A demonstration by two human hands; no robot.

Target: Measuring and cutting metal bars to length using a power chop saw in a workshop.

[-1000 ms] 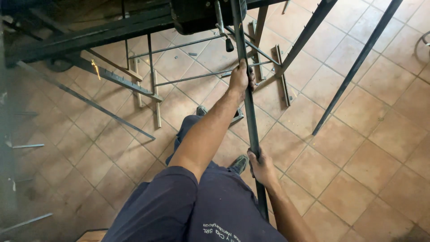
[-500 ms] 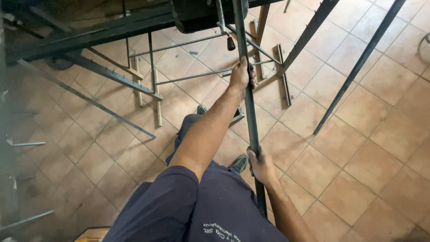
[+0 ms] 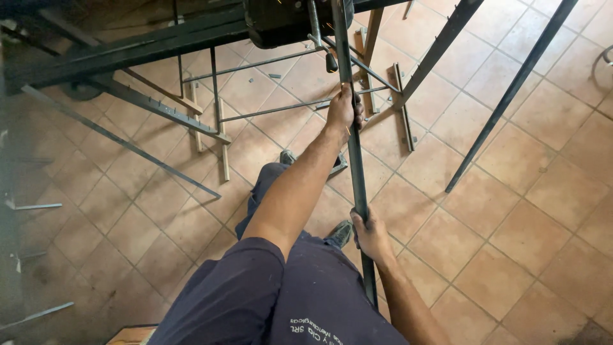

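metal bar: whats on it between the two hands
Nothing: in the head view the dark metal bar runs bare between the left hand and the right hand, over tiled floor.

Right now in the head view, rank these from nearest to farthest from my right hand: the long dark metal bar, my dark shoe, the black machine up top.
1. Long dark metal bar: gripped by the right hand.
2. Dark shoe: just left of it, on the floor.
3. Black machine: top of the view, past the left hand.

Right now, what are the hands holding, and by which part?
Both grip one long dark metal bar: left hand higher up, right hand lower down.
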